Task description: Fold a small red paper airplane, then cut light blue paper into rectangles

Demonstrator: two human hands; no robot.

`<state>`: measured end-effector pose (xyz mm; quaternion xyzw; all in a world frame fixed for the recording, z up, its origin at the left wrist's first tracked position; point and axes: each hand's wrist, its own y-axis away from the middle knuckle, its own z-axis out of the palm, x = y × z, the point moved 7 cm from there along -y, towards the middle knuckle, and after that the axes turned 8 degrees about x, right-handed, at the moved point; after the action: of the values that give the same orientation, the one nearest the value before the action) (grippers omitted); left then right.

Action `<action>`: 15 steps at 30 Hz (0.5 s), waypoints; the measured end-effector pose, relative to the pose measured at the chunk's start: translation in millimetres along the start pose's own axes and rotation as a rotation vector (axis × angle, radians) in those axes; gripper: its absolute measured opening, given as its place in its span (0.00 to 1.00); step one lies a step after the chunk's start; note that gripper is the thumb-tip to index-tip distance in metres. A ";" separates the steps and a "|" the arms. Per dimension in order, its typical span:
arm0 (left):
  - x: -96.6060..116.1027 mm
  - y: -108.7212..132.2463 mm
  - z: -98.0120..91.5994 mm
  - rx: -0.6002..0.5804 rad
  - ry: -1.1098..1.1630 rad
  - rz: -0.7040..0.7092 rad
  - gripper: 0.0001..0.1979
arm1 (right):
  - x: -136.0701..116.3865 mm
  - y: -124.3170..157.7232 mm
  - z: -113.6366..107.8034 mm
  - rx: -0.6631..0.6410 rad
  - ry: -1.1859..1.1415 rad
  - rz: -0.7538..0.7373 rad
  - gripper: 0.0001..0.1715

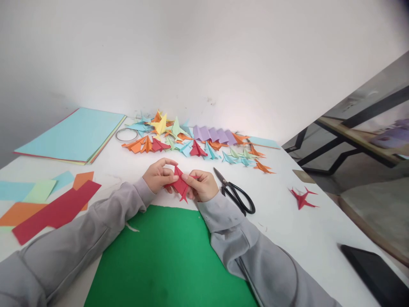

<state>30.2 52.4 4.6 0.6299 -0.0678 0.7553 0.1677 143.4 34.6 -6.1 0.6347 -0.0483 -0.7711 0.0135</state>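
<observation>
Above green sheet (166, 260), left hand (157, 175), right hand (202, 186), fingers pinched on red folded paper (180, 185)

Red folded paper piece (180, 184), pointed, pinched above green sheet's far edge

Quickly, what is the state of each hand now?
Left hand: closed, pinching the red paper.
Right hand: closed, pinching the same red paper.

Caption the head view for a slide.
The left hand and right hand pinch a red folded paper by a green sheet, scissors alongside, colourful folded figures behind.
</observation>
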 end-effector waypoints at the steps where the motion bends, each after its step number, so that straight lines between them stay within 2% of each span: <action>1: -0.5 0.2 -0.3 0.010 0.003 0.001 0.28 | 0.5 -0.6 -0.1 -0.003 -0.008 0.000 0.23; 5: -1.0 0.9 -2.9 0.058 -0.008 0.019 0.36 | 3.7 -4.0 -0.7 -0.011 -0.061 0.017 0.22; 8: 1.3 1.9 -2.5 0.039 -0.009 0.068 0.42 | 4.6 -5.7 -2.5 0.008 -0.112 0.038 0.21; 10: 1.2 1.8 -1.9 0.020 -0.012 0.093 0.39 | 3.9 -5.7 -3.5 0.024 -0.143 0.047 0.21; 13: -2.1 -0.2 -2.1 0.015 -0.032 0.108 0.25 | 1.4 -4.8 -2.9 0.017 -0.184 0.046 0.20; 15: -4.4 -2.4 -3.7 0.035 -0.029 0.110 0.20 | -0.1 -4.3 -1.7 -0.005 -0.216 0.040 0.20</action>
<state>28.2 55.1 -0.6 0.6390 -0.0913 0.7552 0.1140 145.3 38.8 -6.7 0.5470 -0.0601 -0.8346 0.0251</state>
